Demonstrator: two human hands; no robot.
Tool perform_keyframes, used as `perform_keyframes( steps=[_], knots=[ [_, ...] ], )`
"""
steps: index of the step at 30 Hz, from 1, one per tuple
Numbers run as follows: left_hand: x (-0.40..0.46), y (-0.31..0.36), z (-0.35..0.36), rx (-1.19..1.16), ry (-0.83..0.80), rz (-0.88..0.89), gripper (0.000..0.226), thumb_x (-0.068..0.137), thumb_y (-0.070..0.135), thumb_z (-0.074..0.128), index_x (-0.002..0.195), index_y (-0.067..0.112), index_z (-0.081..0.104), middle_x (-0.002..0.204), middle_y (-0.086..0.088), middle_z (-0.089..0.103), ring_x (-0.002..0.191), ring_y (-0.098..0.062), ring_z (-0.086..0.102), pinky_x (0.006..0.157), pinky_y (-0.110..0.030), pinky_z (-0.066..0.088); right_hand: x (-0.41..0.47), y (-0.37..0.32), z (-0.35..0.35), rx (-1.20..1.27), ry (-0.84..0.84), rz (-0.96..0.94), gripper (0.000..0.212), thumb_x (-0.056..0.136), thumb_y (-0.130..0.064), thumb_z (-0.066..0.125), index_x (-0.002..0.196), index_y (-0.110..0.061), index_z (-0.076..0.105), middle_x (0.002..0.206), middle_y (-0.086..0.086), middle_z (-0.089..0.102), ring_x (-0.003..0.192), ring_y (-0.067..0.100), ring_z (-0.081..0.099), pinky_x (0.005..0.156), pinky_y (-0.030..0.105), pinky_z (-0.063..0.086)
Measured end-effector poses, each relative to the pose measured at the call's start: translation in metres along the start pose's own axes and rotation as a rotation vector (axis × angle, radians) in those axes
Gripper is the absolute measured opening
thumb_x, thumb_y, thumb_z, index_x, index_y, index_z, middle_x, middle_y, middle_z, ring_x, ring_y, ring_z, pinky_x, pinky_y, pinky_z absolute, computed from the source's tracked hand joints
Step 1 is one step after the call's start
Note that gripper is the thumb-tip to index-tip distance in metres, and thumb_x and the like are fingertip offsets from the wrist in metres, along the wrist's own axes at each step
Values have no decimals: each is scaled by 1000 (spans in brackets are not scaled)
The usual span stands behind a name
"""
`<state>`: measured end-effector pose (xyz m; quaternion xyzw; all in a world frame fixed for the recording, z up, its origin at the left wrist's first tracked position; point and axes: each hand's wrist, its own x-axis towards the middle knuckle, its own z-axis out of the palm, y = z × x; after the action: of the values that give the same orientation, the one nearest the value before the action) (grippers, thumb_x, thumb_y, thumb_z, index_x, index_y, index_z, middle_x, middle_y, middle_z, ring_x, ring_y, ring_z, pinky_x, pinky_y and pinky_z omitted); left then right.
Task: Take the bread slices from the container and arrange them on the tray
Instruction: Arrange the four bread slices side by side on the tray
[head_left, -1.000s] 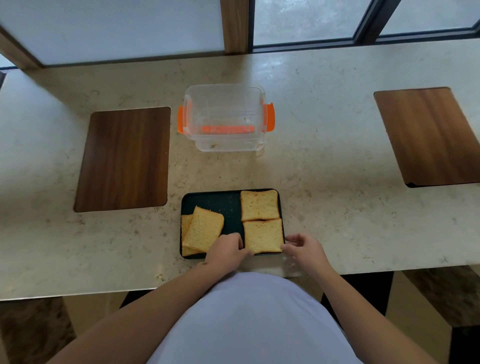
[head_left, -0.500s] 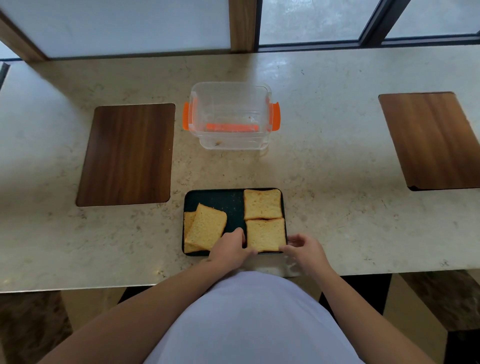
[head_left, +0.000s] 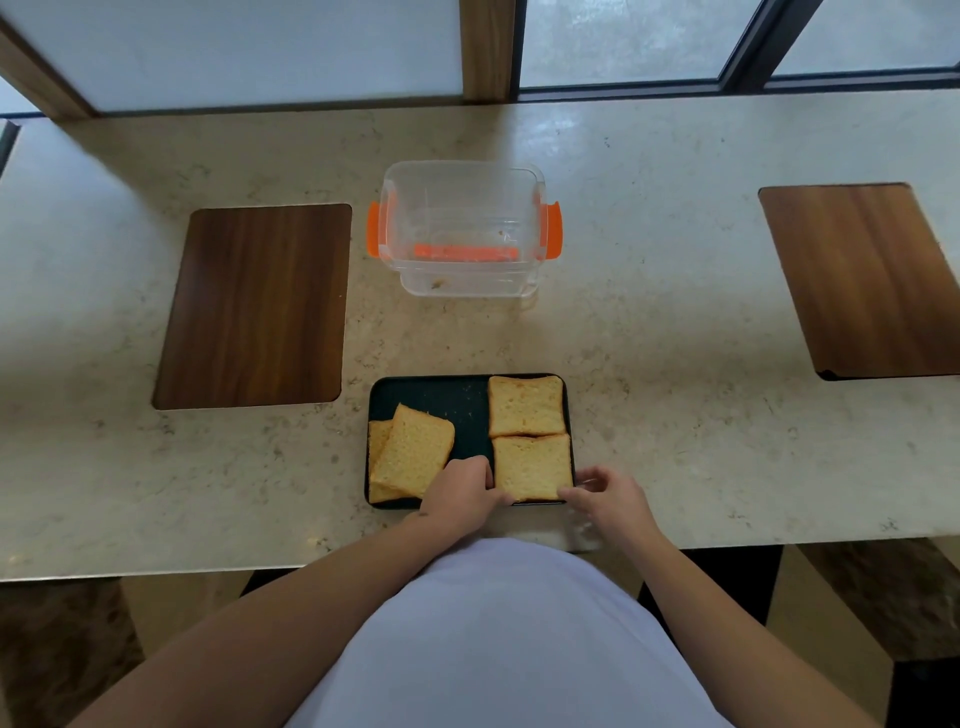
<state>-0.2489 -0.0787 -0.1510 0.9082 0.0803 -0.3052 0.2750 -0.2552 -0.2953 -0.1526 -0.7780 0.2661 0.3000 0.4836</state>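
Four golden-brown square bread slices sit on the dark green rectangular tray (head_left: 431, 395) at lower centre of frame, close to the counter's near edge. On the right half, the far-right slice (head_left: 525, 405) and the near-right slice (head_left: 532, 467) lie flat, edges touching, neatly stacked in a column. On the left, the tilted top slice (head_left: 413, 451) lies askew over a partly hidden bottom slice (head_left: 378, 441); only the latter's left strip shows. Upper-left part of the tray is bare w/ a few crumbs.

Left hand (head_left: 460, 496) is curled loosely, fingertips against the near-right slice's left edge, knuckles close to the tilted slice. Right hand (head_left: 610, 499) has fingers bent at that slice's near-right corner and the tray rim. Neither lifts anything; looks like nudging/squaring.

Risks, as I judge: bread is soft and crumbly, so pressing from both sides could buckle or tear the slice. Pushing too far shoves it over the rim, or bumps the far-right slice out of line. Tray is near the counter edge, so a pull toward the body could slide it off. The overlapped pair probably needs separating yet.

Beyond, upper centre: the clear plastic container w/ orange clips (head_left: 462, 228) looks empty bar crumbs. Two brown wooden inset panels, the left panel (head_left: 254, 306) and the right panel (head_left: 862, 280), flank it on the beige marble counter (head_left: 675, 364).
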Motion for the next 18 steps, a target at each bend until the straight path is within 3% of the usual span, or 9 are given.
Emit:
perform_keyframes(
  steps=[7, 11, 12, 14, 18],
  knots=[
    [1, -1, 0, -6, -7, -1, 33, 80, 44, 77, 81, 19, 55, 77, 2, 62, 69, -14, 55, 61, -29, 45, 5, -2, -5, -10, -71, 13, 37, 80, -24, 85, 110, -15, 66, 100, 5, 73, 82, 18, 74, 55, 28, 57],
    [0, -3, -1, -41, -8, -9, 35, 80, 49, 75, 80, 21, 55, 74, 3, 61, 66, -12, 54, 56, -27, 41, 5, 4, -15, 148, -145, 76, 28, 92, -30, 72, 110, -8, 70, 102, 11, 76, 86, 21, 75, 77, 42, 61],
    [0, -4, -1, -47, -7, -8, 35, 81, 51, 73, 79, 21, 56, 72, 4, 60, 65, -12, 53, 55, -27, 40, 4, 5, -17, 188, -135, 84, 27, 95, -30, 67, 107, -5, 71, 99, 13, 75, 83, 23, 73, 76, 44, 59],
    [0, -3, 0, -50, -6, -7, 36, 85, 54, 67, 78, 21, 55, 70, 4, 58, 63, -11, 52, 54, -27, 38, 0, 8, -20, 202, -132, 72, 24, 98, -26, 64, 104, -4, 72, 93, 14, 74, 74, 20, 69, 66, 34, 57],
    [-1, -2, -1, -39, -16, -9, 37, 87, 54, 65, 81, 18, 58, 72, 2, 60, 64, -13, 52, 55, -28, 40, -6, 13, -17, 189, -163, 43, 15, 95, -14, 68, 106, -6, 74, 89, 15, 78, 72, 17, 70, 66, 28, 56]
  ],
)
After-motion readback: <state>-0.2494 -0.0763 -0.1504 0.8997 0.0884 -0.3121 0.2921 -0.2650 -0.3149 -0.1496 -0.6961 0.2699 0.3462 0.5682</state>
